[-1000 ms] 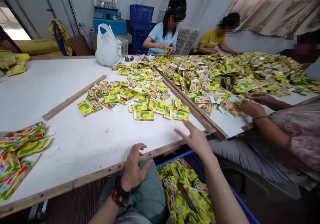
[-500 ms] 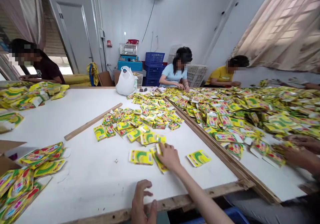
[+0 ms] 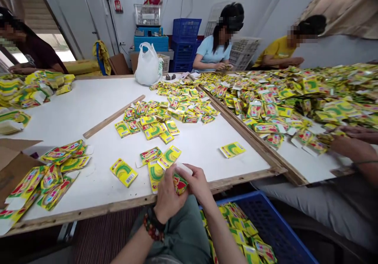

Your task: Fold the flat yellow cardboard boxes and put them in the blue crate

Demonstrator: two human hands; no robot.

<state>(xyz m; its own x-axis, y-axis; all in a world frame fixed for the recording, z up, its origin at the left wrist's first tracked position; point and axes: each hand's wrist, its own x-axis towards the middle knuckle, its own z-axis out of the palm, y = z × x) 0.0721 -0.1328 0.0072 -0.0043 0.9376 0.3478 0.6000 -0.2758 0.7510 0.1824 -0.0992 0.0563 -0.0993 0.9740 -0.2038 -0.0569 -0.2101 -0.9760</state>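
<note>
My left hand (image 3: 167,193) and my right hand (image 3: 196,181) are together at the table's near edge, holding a yellow foil packet with red print (image 3: 180,184) between them. A white strip (image 3: 184,168) shows at the packet's top, partly behind my fingers. Several loose yellow-and-green packets (image 3: 155,175) lie just beyond my hands on the white table (image 3: 88,110). A larger scatter of packets (image 3: 168,114) spreads farther out. A bracelet of dark beads (image 3: 152,228) circles my left wrist.
A wood-framed section (image 3: 251,138) holds a big heap of packets, with a co-worker's hands (image 3: 345,140) at its edge. Below right stands a blue plastic crate (image 3: 265,213) of packets. A wooden strip (image 3: 113,116) lies on the table; a cardboard box (image 3: 13,165) sits left.
My hands have drawn back from the packets on the table to its near edge and come together on one packet. The view has also swung slightly, and packets near my hands lie differently.
</note>
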